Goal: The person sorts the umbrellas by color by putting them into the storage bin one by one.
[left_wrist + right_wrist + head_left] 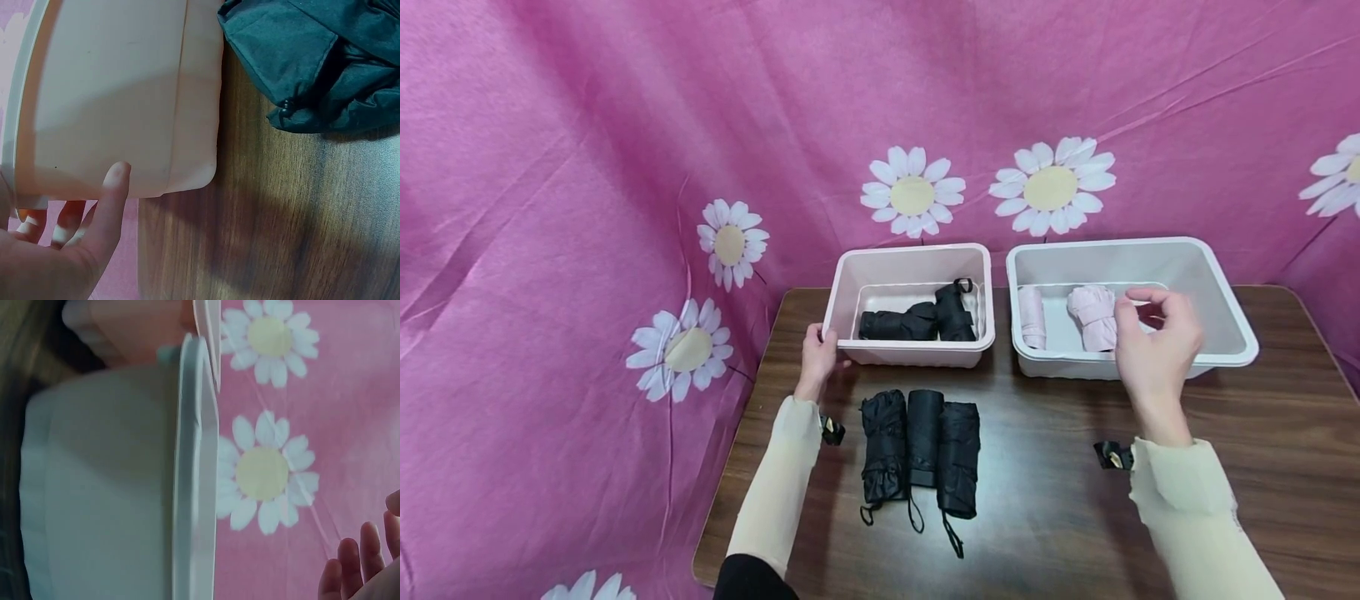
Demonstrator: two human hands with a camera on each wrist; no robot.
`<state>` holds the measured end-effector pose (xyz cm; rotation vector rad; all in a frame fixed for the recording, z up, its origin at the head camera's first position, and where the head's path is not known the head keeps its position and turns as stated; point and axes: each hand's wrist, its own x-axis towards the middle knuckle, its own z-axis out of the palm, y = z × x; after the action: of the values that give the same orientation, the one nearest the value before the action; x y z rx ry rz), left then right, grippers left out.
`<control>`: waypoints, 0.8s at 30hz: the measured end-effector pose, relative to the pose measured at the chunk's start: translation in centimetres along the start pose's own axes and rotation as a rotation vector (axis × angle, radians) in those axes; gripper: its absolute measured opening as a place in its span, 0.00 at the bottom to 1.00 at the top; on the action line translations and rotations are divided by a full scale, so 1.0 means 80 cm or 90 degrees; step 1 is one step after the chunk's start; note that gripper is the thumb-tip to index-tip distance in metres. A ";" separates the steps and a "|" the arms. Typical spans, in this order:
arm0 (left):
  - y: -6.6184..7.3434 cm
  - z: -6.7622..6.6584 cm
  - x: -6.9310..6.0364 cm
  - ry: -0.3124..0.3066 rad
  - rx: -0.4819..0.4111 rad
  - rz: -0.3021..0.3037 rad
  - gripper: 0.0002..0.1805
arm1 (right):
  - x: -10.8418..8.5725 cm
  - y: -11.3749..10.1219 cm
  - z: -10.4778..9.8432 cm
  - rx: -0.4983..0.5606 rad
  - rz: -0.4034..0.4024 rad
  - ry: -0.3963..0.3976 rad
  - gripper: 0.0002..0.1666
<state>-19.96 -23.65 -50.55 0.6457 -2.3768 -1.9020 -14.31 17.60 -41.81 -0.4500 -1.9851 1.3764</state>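
Note:
My left hand point(817, 363) grips the front left corner of the left plastic bin point(910, 356); in the left wrist view its thumb point(115, 194) lies against the bin's wall. Two black folded umbrellas point(898, 325) lie in that bin. Above the front part of the right bin point(1206, 292) hovers my right hand point(1157, 346), fingers loosely bent and holding nothing. A slim pale pink folded umbrella point(1032, 318) and a thicker one point(1093, 317) rest inside it. Three black folded umbrellas point(923, 437) lie side by side on the table, wrist loops towards me.
Both bins stand side by side at the back of the brown wooden table point(1037, 500), a narrow gap between them. Behind hangs a pink cloth point(820, 108) with white daisies. Small black wrist-worn devices point(1112, 455) show beside both sleeves.

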 end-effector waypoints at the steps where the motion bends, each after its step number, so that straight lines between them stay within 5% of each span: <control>1: 0.000 0.000 0.000 0.001 -0.001 0.000 0.18 | -0.006 -0.002 0.001 0.002 0.005 -0.010 0.13; 11: 0.001 -0.001 0.001 -0.004 -0.002 -0.007 0.18 | -0.087 0.017 0.022 0.000 -0.013 -0.157 0.10; 20: 0.001 -0.002 0.001 0.000 0.002 -0.003 0.18 | -0.182 0.070 0.054 -0.155 0.022 -0.476 0.25; 24: -0.001 -0.002 0.002 -0.001 0.004 -0.005 0.18 | -0.221 0.083 0.065 -0.197 0.069 -0.551 0.31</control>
<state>-20.06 -23.83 -50.60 0.6551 -2.3860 -1.8992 -5.92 5.69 -54.88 -0.0790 -2.9318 1.4760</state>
